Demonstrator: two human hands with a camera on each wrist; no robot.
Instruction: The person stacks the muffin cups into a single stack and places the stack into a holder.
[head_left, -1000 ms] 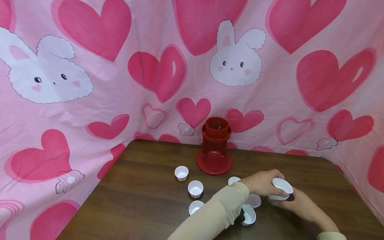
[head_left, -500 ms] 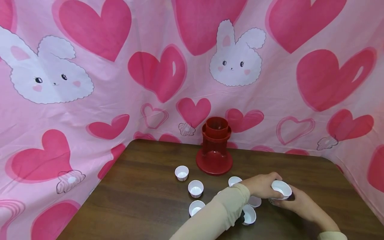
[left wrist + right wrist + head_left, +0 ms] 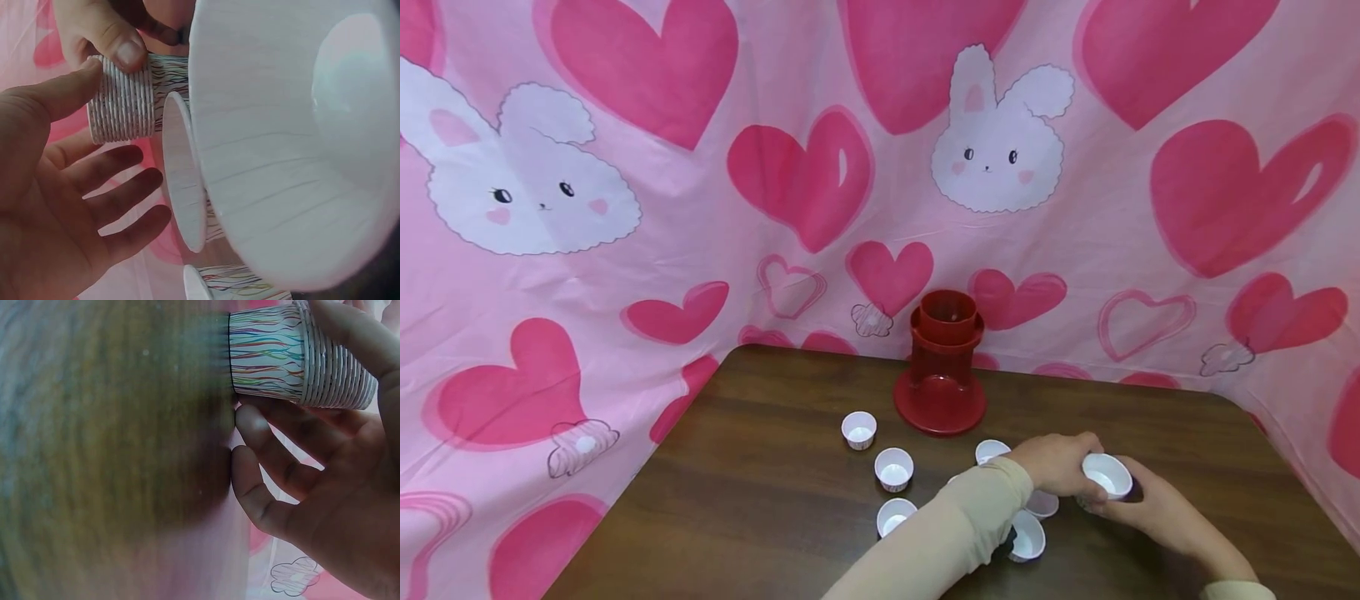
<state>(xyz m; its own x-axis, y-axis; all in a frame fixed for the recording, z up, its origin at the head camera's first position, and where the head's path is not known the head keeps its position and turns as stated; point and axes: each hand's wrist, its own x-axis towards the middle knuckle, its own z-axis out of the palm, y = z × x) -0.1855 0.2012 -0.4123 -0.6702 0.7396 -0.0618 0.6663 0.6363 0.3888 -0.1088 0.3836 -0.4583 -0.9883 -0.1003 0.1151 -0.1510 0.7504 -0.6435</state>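
While only head view shows red stand (image 3: 942, 403), left grip (image 3: 1062, 467) and right grip (image 3: 1156, 507) hold cup stack (image 3: 294, 359) (striped).

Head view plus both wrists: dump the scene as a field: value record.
cup stack: nested, upright, colored wavy lines on side
left hand: holds cup stack near its top
right hand: grips cup stack from opposite side
loose cups: on wooden table, open side up, some partly hidden by left sleeve
red stand: upright, back of table
backdrop: pink, heart-printed

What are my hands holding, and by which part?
Your left hand and right hand hold a stack of cups by its layered rims.
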